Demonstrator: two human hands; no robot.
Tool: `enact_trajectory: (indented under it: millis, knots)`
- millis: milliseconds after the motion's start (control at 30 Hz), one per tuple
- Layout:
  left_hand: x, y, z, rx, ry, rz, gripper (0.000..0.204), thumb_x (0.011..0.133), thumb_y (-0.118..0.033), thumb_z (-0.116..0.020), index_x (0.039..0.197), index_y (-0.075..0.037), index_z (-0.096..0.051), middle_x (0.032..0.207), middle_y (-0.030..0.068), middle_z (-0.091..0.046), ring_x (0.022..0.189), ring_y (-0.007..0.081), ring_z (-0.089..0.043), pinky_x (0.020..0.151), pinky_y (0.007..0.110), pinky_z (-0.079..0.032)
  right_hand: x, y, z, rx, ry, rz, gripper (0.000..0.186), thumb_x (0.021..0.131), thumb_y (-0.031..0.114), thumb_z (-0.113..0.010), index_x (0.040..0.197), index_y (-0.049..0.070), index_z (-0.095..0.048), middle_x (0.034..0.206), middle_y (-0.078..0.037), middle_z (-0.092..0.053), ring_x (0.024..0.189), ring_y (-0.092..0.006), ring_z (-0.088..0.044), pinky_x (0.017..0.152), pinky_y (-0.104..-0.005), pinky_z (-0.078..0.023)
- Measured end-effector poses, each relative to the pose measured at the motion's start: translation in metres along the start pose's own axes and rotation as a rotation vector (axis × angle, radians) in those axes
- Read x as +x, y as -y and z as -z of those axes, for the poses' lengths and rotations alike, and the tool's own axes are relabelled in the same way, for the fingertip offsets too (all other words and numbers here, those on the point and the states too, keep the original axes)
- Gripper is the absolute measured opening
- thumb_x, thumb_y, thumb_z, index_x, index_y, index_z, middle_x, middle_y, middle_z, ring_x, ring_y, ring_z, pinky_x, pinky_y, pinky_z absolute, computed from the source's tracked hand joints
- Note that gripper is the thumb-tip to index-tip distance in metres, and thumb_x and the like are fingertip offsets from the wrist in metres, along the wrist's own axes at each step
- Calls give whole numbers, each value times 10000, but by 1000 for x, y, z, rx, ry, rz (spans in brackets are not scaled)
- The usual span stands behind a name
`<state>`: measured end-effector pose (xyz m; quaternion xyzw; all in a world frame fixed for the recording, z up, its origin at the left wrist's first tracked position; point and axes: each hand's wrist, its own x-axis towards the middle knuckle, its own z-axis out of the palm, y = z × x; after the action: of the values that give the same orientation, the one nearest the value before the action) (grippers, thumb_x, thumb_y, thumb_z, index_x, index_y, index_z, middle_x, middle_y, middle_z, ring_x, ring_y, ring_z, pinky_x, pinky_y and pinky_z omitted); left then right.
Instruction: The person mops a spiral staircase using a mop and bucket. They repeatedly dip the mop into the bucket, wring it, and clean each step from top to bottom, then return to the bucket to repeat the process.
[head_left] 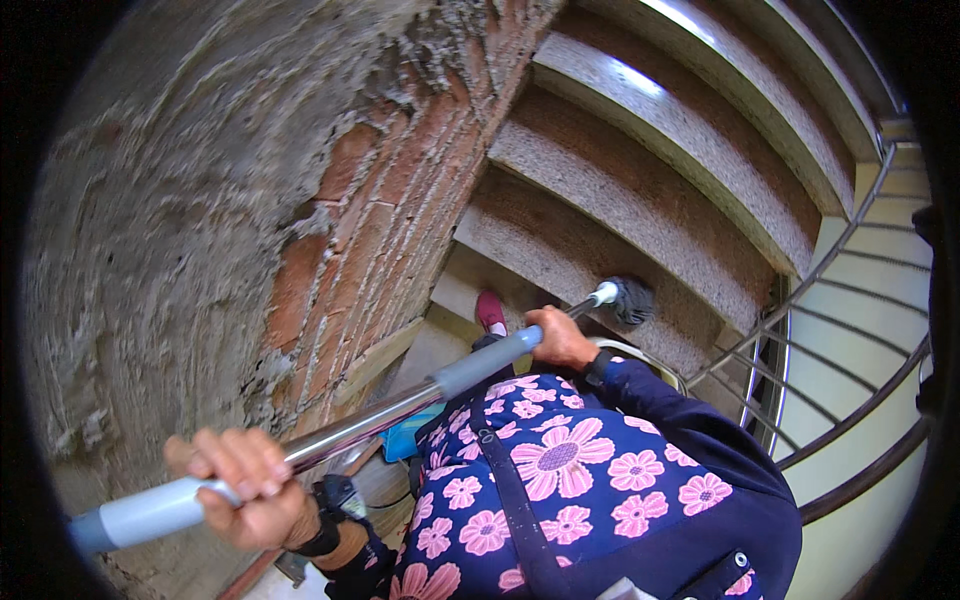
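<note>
Mop (365, 421) held slantwise, its grey head (632, 301) at the speckled steps (620, 218).
Our left hand (242, 487) and right hand (562, 338) both wrap closed around its pole (365, 421); we judge work under way, but cannot tell which steps are done.

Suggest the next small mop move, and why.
Probably sweep the mop head sideways with a short stroke: it is at the stairs, and the left grip and right grip both wrap the pole, spaced well apart for control.

Room above steps (615, 205); wall (180, 220) left, railing (848, 230) right, pole (362, 426) across
</note>
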<state>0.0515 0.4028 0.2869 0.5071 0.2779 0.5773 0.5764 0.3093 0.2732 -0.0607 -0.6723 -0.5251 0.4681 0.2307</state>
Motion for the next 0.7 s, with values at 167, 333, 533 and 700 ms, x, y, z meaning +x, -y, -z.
enact_trajectory:
  millis: [167,333,533,700]
  knots:
    - [-51,-87,44,120,-151,-240,183,951,-147,-541,975,-23,-409,672,3,-369,500,83,-332,465,241,-312,47,77,-41,-84,275,335,210,662,235,-700,783,72,-645,763,-209,-645,785,-401,-637,682,-489,-509]
    - [-110,-147,57,428,-490,-437,174,986,-121,-393,990,39,-460,656,15,-336,516,100,-310,540,232,-325,74,149,-94,-170,511,505,208,628,225,-720,743,76,-632,722,-182,-634,750,-384,-635,649,-472,-505]
    - [-177,-154,57,631,-1001,-512,157,964,-153,-378,938,-8,-430,684,25,-332,579,131,-331,580,285,-322,91,184,-143,-264,752,649,303,678,362,-735,783,92,-646,770,-169,-655,788,-386,-642,657,-479,-510]
    - [-235,-132,91,500,-1050,-528,111,923,-115,-461,937,-6,-450,715,30,-337,599,132,-338,548,299,-325,91,164,-178,-364,967,578,264,667,355,-752,804,140,-685,774,-128,-676,798,-331,-665,666,-453,-520]
